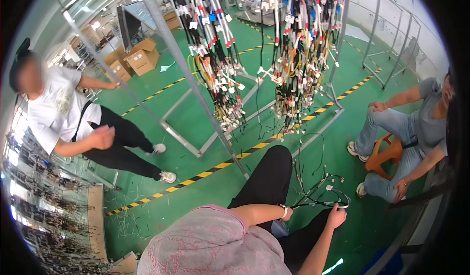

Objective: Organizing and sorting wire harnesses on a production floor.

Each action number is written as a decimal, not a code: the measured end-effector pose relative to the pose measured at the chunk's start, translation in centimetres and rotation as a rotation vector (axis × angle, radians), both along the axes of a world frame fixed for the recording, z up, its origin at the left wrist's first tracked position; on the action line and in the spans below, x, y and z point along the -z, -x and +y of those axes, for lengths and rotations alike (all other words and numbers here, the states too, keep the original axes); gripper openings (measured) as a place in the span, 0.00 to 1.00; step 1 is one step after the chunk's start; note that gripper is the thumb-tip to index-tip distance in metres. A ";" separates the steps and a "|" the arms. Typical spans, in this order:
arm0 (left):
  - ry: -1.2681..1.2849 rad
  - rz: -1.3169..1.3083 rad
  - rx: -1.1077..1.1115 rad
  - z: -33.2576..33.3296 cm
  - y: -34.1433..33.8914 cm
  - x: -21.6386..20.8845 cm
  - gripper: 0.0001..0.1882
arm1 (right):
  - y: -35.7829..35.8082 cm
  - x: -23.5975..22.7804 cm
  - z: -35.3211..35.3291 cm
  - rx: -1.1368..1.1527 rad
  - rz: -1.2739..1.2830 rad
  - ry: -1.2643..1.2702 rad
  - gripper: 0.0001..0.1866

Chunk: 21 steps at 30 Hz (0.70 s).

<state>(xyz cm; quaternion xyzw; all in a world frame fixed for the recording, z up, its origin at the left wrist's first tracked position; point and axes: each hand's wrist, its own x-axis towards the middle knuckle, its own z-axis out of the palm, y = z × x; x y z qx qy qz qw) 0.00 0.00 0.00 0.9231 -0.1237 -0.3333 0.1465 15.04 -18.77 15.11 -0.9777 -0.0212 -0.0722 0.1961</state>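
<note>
Over my lap lies a black wire harness (pixel 313 204) with branching thin leads and small white connectors. My left hand (pixel 288 214), with a pale band at its wrist, is closed at the harness's left end; its fingers are partly hidden. Pinched between the fingers of my right hand (pixel 336 216) is the harness's right end, where a bundle of wires loops round. A white connector (pixel 329 188) sits on that loop, just above the right hand. Loose branches spread upward beyond my knees, above the green floor.
Ahead, wire harnesses (pixel 303 64) hang in thick bunches from a metal rack (pixel 183 67). A person in a white shirt (pixel 61 103) stands at left; another sits on an orange stool (pixel 384 156) at right. Cardboard boxes (pixel 142 57) stand behind. Black-yellow tape (pixel 210 171) crosses the floor.
</note>
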 end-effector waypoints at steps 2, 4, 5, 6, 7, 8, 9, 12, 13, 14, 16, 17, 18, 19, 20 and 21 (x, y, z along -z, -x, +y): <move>0.073 -0.059 0.011 -0.3 -0.5 0.0 0.14 | -0.2 -1.4 0.5 0.020 -0.020 0.008 0.22; 0.086 -0.043 0.095 1.6 1.2 -1.0 0.14 | 2.0 0.6 0.9 0.060 -0.017 -0.025 0.21; 0.124 -0.036 0.004 1.3 0.6 -1.8 0.14 | 1.1 0.7 0.3 0.056 -0.036 -0.029 0.20; 0.144 0.007 -0.073 -0.4 0.4 -3.6 0.14 | 1.1 0.8 -1.5 0.082 -0.036 -0.028 0.20; 0.146 0.006 -0.073 -0.8 0.6 -4.2 0.14 | 1.3 0.5 -1.8 0.082 -0.037 -0.025 0.20; 0.138 0.024 -0.116 -1.0 0.8 -4.6 0.15 | 1.5 0.3 -2.1 0.086 -0.011 -0.018 0.20; 0.126 0.035 -0.161 -0.8 0.7 -4.8 0.15 | 1.4 0.2 -2.2 0.088 0.008 -0.015 0.21; 0.150 0.040 -0.166 0.2 0.7 -4.6 0.16 | 1.1 0.4 -1.3 0.084 -0.020 -0.007 0.20; 0.149 0.040 -0.174 0.5 0.8 -4.3 0.16 | 1.1 0.4 -1.0 0.076 -0.020 -0.009 0.20; 0.136 0.021 -0.167 0.8 0.9 -4.0 0.16 | 1.0 0.5 -0.6 0.066 -0.016 -0.016 0.20; 0.135 0.006 -0.131 0.2 0.4 -4.6 0.16 | 1.0 0.5 -1.4 0.085 -0.012 -0.010 0.20; 0.141 0.024 -0.113 0.0 0.0 -5.0 0.16 | 0.9 0.5 -1.8 0.090 -0.024 -0.023 0.21; 0.149 0.040 -0.076 -0.5 -0.5 -5.2 0.16 | 0.9 0.2 -2.5 0.112 -0.040 -0.034 0.21; 0.175 0.033 -0.135 -0.9 -0.5 -5.3 0.16 | 0.7 0.0 -2.9 0.130 -0.032 0.041 0.23; 0.182 0.016 -0.076 -0.5 -0.7 -4.4 0.17 | 0.5 -0.3 -2.6 0.140 -0.031 -0.009 0.23; 0.172 -0.020 0.068 0.3 -0.1 -3.1 0.17 | 0.8 -1.1 -1.4 0.144 0.024 -0.024 0.22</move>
